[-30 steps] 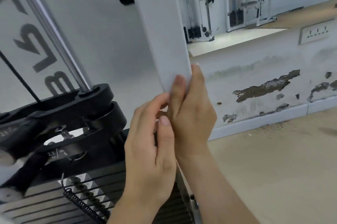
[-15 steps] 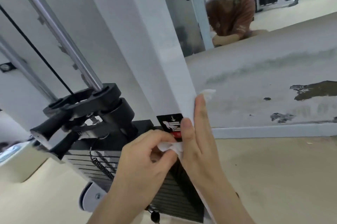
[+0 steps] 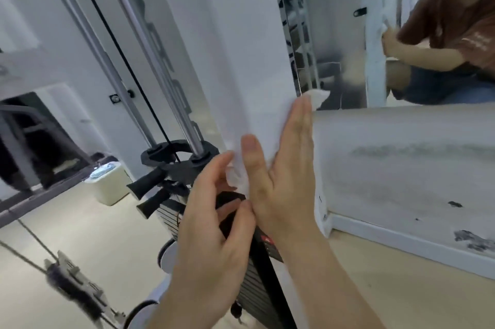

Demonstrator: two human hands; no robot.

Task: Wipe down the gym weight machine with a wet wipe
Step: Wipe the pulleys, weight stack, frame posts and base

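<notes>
The weight machine's white upright post (image 3: 241,61) runs down the middle of the view. A white wet wipe (image 3: 317,97) lies folded over its edge. My right hand (image 3: 284,168) presses the wipe flat against the post with straight fingers, the thumb on the near face. The wipe's lower end (image 3: 235,176) bunches beside my left hand (image 3: 214,227), whose curled fingers touch it just below the right thumb. Behind the hands lies the black weight stack (image 3: 249,280), with chrome guide rods (image 3: 171,87) rising from it.
A mirror (image 3: 401,34) on the right wall reflects the person and the post. The scuffed white wall (image 3: 401,162) and baseboard stand close to the right. A pale box (image 3: 109,186) sits on the beige floor to the left. Black handles (image 3: 150,185) jut from the stack's top.
The view has tilted up and left. Both hands have slid up the post with the wipe, and my right hand now lies flatter along the edge.
</notes>
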